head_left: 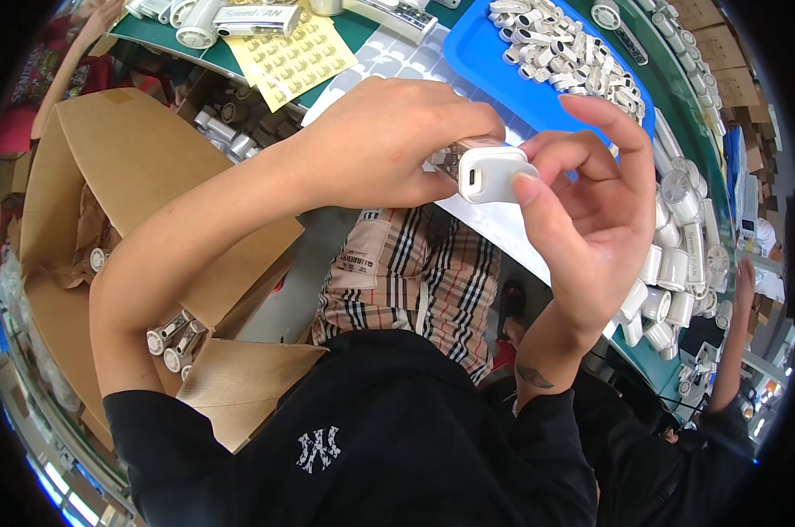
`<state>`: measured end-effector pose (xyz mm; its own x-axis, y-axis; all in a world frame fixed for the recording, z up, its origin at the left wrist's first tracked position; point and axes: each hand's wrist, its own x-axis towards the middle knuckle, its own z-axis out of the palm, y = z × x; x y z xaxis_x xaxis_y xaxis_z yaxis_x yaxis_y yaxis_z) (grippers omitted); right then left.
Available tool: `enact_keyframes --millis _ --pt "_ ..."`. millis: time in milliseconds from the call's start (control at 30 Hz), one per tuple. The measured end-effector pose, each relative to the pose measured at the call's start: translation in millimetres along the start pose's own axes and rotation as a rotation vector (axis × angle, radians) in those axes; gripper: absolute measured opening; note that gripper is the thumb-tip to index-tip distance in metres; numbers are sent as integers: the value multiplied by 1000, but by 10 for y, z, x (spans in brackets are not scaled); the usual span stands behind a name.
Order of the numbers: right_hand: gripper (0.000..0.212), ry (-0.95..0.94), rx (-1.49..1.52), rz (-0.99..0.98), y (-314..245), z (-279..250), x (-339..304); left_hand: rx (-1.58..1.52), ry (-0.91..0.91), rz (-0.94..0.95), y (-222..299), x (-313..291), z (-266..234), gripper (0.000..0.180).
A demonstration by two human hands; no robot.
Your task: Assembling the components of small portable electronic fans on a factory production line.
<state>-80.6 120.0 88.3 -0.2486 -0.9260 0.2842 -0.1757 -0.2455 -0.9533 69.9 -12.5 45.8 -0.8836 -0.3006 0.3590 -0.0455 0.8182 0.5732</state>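
My left hand (406,132) is closed around a small handheld fan (472,143), held up in front of my lap. Most of the fan's body is hidden by the fingers. Its white end piece (496,186) faces me and shows a small dark port slot. At the right side of that end, the thumb and forefinger of my right hand (595,193) pinch a white rounded piece, which touches or belongs to the fan's end; I cannot tell which. The other right fingers are raised and curled loosely.
A blue tray (477,48) of small white parts lies beyond my hands. A yellow sticker sheet (296,61) is on the green table. White fans (679,255) pile up at right. An open cardboard box (143,158) with fans stands left. Other people work nearby.
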Motion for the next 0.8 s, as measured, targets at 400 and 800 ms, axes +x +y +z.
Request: enact_keyframes --millis 400,800 --pt "54 -9 -14 1 -14 8 8 10 -7 -3 -9 2 -10 40" --pt "54 -24 -46 -15 -7 12 9 31 -11 -5 -6 -2 -6 39"
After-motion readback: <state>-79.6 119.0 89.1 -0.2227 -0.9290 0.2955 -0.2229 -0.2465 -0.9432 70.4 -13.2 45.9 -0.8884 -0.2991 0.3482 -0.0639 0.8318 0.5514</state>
